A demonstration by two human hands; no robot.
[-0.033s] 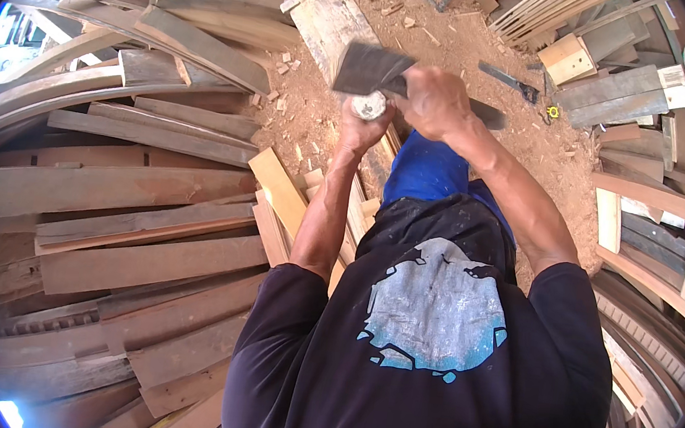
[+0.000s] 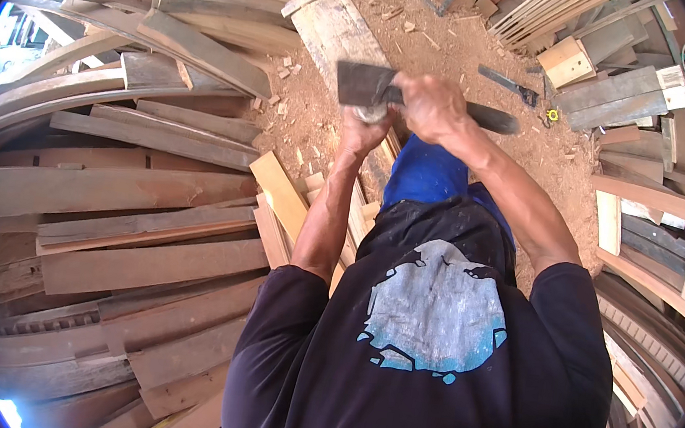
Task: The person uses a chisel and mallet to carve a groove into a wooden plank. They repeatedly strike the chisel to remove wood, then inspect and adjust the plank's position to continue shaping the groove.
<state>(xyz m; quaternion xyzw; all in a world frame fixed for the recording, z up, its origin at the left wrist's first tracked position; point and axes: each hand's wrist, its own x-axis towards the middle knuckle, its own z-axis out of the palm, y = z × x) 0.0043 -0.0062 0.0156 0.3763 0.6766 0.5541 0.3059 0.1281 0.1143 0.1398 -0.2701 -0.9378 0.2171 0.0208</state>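
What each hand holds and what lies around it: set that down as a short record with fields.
Right hand: closed around a dark broad-bladed tool
Left hand: holding a pale round-ended piece, partly hidden by the tool
Contact: whether tool and piece touch cannot be told
Beyond the hands: worn wooden board
Ground to the right: sawdust, handsaw, small yellow object
Left side: many stacked planks

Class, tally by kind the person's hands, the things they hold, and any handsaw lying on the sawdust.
Hands: 2 (left hand, right hand)
Hatchet: 1
Pale workpiece: 1
Handsaw: 1
Total: 5
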